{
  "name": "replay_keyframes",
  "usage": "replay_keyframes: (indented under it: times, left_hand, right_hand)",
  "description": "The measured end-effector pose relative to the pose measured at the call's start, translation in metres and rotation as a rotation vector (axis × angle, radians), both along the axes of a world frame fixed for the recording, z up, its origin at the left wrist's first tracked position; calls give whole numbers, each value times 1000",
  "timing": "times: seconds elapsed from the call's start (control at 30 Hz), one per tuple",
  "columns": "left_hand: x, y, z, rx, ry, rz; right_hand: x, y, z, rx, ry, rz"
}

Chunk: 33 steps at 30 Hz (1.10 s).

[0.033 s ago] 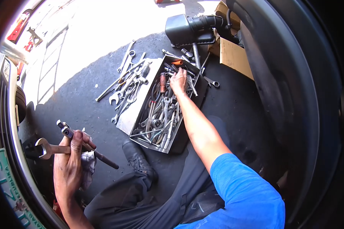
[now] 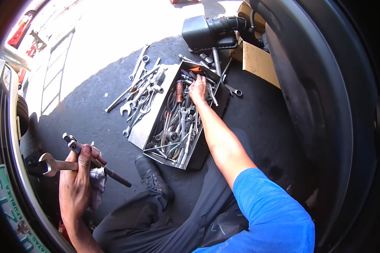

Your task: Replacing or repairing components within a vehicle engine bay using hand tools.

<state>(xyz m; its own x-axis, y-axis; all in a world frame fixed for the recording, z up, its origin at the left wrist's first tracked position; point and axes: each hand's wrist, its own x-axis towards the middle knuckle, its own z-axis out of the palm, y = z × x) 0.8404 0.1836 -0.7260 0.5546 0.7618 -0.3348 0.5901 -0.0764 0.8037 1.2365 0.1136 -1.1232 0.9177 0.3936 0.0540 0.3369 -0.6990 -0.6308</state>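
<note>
While the left hand (image 2: 76, 179) clasps wrench (image 2: 64, 165) and bar (image 2: 118, 177), the right hand (image 2: 197, 90) stays inside the far edge of the toolbox (image 2: 163, 113), grip unclear, work seemingly unadvanced.

Open-end wrench (image 2: 50, 165): metal, dull, worn. Tool tray (image 2: 164, 160): sheet metal, grey. Screwdriver handle (image 2: 180, 91): red plastic, glossy. Rag (image 2: 98, 182): crumpled cloth. Ducted housing (image 2: 197, 33): black plastic, smooth, low sheen. Box (image 2: 259, 64): brown cardboard, matt.

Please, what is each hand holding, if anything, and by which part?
The left hand holds a wrench by its shank, a bar tool near its head, and a rag, grip hidden. For the right hand, it cannot be told.
</note>
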Motion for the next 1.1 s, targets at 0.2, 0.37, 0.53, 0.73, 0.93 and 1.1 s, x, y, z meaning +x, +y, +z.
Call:
replay_keyframes:
  times: [0.2, 0.37, 0.53, 0.73, 0.93, 1.1]
  left_hand:
    - [3, -3, 2, 6, 46, -4]
    - [1, -4, 8, 33, 111, 22]
    - [-1, -2, 6, 43, 142, 19]
    - [2, -7, 7, 14, 93, 62]
    - [-1, -6, 7, -23, 80, 39]
    - [-10, -3, 6, 40, 186, 41]
  right_hand:
    - [33, 2, 19, -240, -115, 157]
    - [46, -9, 28, -368, -227, 472]
    - [55, -14, 26, -442, -80, 475]
    - [65, -7, 21, -637, -283, 572]
    - [84, -11, 24, -664, -167, 570]
    - [69, 0, 26, -597, -173, 553]
